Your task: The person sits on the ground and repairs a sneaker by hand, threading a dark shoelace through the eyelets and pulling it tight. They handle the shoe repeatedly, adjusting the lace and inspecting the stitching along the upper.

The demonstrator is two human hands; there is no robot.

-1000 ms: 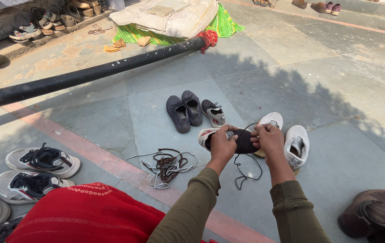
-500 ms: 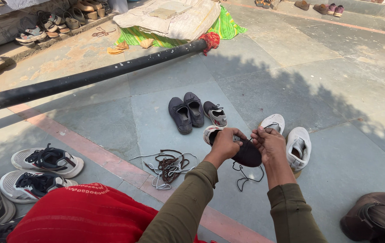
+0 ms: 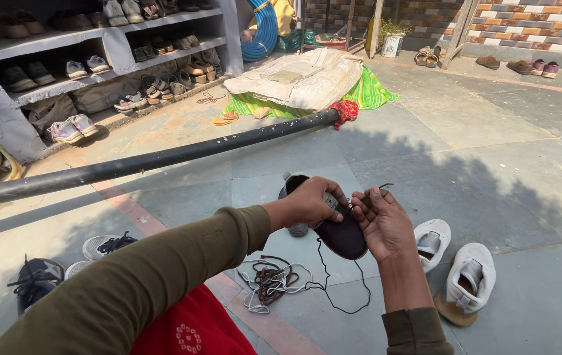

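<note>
I hold a black shoe [image 3: 343, 233] up in front of me over the stone floor. My left hand [image 3: 310, 202] grips its upper side. My right hand [image 3: 383, 222] pinches a thin black lace [image 3: 324, 263] that hangs from the shoe down toward the floor. Both arms wear olive sleeves. A red cloth [image 3: 192, 325] lies over my lap at the bottom edge.
A tangle of loose laces [image 3: 271, 283] lies on the floor below the shoe. Two white shoes [image 3: 455, 266] sit at the right, sneakers [image 3: 64, 263] at the left. A long black pipe [image 3: 163, 158] crosses ahead. Shoe shelves [image 3: 97, 52] stand at far left, a covered bundle [image 3: 304, 79] beyond.
The view has tilted up, showing the shelves and wall. My hands have raised the black shoe higher and closer, and the lace now dangles from it.
</note>
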